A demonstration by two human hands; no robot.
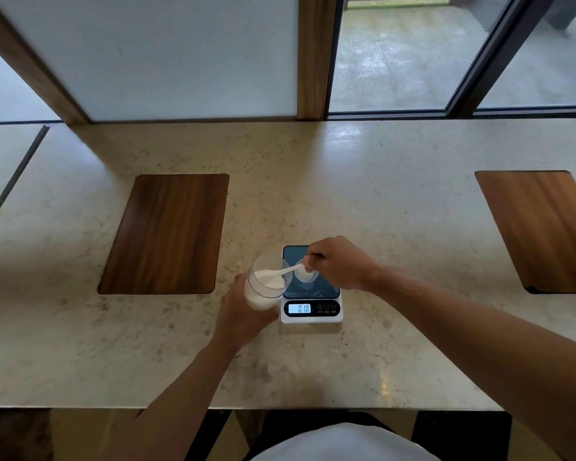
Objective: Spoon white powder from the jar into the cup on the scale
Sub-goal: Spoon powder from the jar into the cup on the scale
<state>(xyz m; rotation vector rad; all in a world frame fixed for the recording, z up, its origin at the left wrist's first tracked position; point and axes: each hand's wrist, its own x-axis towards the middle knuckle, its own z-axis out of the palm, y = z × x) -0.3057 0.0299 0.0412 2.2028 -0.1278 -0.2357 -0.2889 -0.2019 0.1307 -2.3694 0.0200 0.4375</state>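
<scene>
A clear jar (263, 287) half full of white powder is tilted toward the scale, gripped from below by my left hand (243, 314). My right hand (340, 262) pinches the handle of a white plastic spoon (288, 271), whose bowl dips into the jar's powder. A small white scale (311, 312) with a dark blue platform stands just right of the jar; its lit display reads 0.18. On the platform sits a small clear cup (305, 277), partly hidden by my right hand and the spoon handle.
The pale marble counter (379, 201) holds two inset wooden panels, one to the left (167, 232) and one at the far right (542, 227). Frosted panels and a window run along the back edge. The counter's front edge lies near my body.
</scene>
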